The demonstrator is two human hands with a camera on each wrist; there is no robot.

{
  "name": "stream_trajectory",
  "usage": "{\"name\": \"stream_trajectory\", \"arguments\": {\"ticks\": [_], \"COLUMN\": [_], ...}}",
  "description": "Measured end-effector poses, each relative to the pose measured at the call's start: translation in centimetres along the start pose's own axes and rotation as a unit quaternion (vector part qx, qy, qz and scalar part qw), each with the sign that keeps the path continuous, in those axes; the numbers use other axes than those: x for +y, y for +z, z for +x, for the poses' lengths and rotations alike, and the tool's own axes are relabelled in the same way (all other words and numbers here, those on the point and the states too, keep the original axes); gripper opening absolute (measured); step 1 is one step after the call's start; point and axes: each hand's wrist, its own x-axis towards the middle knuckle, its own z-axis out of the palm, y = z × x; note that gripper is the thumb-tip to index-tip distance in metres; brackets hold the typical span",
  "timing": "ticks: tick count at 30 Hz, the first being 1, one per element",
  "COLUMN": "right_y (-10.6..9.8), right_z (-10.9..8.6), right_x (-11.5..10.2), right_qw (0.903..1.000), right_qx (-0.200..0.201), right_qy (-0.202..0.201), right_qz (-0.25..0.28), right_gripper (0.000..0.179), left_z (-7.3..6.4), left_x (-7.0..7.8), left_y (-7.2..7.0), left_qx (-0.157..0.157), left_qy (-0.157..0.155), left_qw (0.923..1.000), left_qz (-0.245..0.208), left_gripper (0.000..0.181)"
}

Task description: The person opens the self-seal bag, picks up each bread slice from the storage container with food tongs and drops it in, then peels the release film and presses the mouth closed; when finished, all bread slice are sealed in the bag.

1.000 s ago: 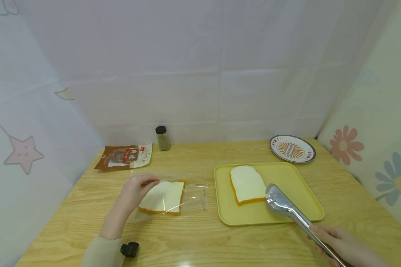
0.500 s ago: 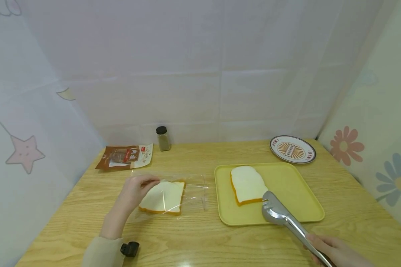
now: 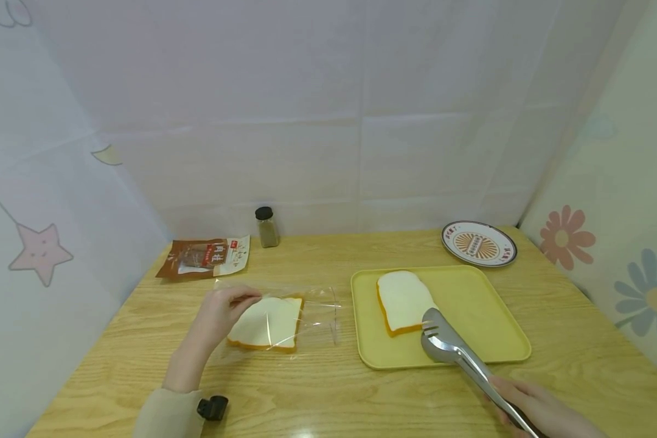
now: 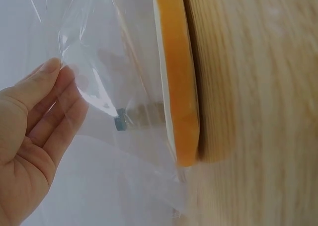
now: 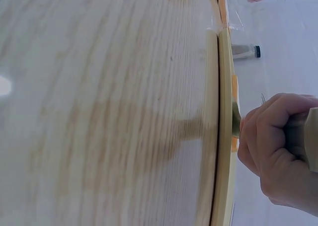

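My left hand [image 3: 219, 316] pinches the top edge of a clear plastic bag [image 3: 322, 316] between thumb and fingers, lifting the film [image 4: 94, 77]. Inside the bag a white bread slice [image 3: 271, 322] with an orange-brown crust lies flat. On the right, my right hand [image 3: 533, 404] grips metal food tongs [image 3: 443, 344] by the handle, its fingers [image 5: 271, 131] wrapped round it. The tongs slant over the front rim of a yellow tray [image 3: 495, 322]. Their tips overlap the near right corner of a second bread slice [image 3: 404, 298] lying on that tray.
A brown and cream food packet [image 3: 205, 258] lies at the back left, beside a spice jar [image 3: 267, 228] with a black lid. A patterned plate [image 3: 479, 243] sits at the back right. A hanging cloth [image 3: 356, 152] closes off the table's rear edge.
My right hand and the tongs have shifted left, the tips sliding along the near right corner of the slice on the tray. My left hand and the bag have stayed put.
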Motion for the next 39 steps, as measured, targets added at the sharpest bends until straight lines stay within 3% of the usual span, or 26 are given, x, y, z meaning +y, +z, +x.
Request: {"name": "stream_trajectory", "arguments": {"ticks": [3,7,20,27,39], "right_y": [0.0,0.0,0.9,1.1,1.6], "right_z": [0.4,0.8,2.8,4.3,6.0], "right_x": [-0.3,-0.6,-1.6,-2.4,-3.0], "right_qw": [0.998,0.9962,0.9994,0.9992,0.998], "right_qx": [-0.044,-0.06,0.033,0.028,0.06], "right_qy": [-0.007,-0.006,0.001,-0.029,-0.022], "right_qz": [0.043,0.062,0.004,-0.003,-0.005], "right_gripper": [0.046,0.046,0.047,0.048,0.052], "left_z": [0.0,0.1,0.0,0.0,0.1], "left_x": [0.0,0.0,-0.1,-0.2,-0.2], "left_y": [0.0,0.0,0.0,0.1,0.1], "left_qx": [0.006,0.011,0.007,0.001,0.0], "left_qy": [0.006,0.014,0.007,0.001,-0.002], "left_qw": [1.0,0.9998,0.9999,1.0,1.0], "left_qz": [-0.002,-0.001,-0.002,0.001,0.007], "left_gripper": [0.012,0.011,0.009,0.009,0.01]}}
